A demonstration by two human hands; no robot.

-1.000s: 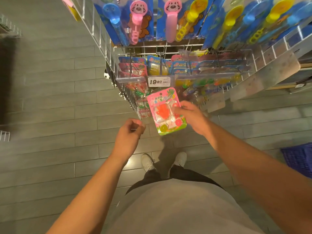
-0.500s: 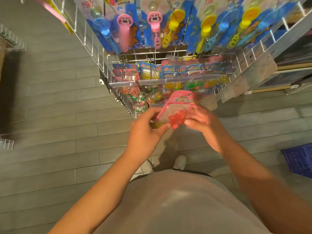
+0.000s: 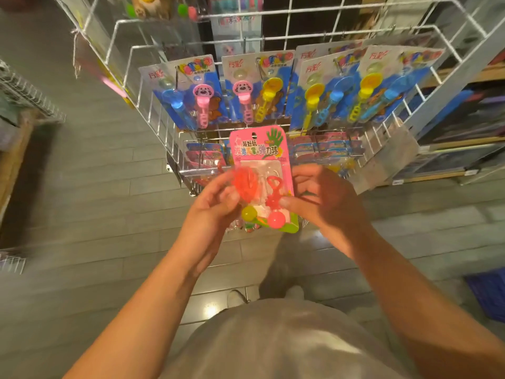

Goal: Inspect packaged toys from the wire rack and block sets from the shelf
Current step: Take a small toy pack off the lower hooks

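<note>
A pink blister-packed toy (image 3: 259, 154) with an orange sticky hand, a red clip and two small balls stands upright in front of me, its printed face toward the camera. My left hand (image 3: 210, 203) grips its left edge, fingers curled round the side. My right hand (image 3: 322, 198) holds the right edge, thumb pressed on the front near the red clip. Behind the package stands the white wire rack (image 3: 273, 15), hung with blue-carded bubble wand toys (image 3: 246, 91) and, lower down, rows of small carded toys (image 3: 328, 149).
Shelves with dark boxed goods (image 3: 464, 124) run along the right. A blue crate (image 3: 489, 294) sits on the floor at right. Another wire basket (image 3: 24, 94) juts in at left. Grey plank floor (image 3: 95, 214) lies below, with my shoes (image 3: 236, 296) beneath the package.
My left hand came up and took the package's left edge. Both hands then raised and turned the package upright, its front facing me. The view tilted up along the rack.
</note>
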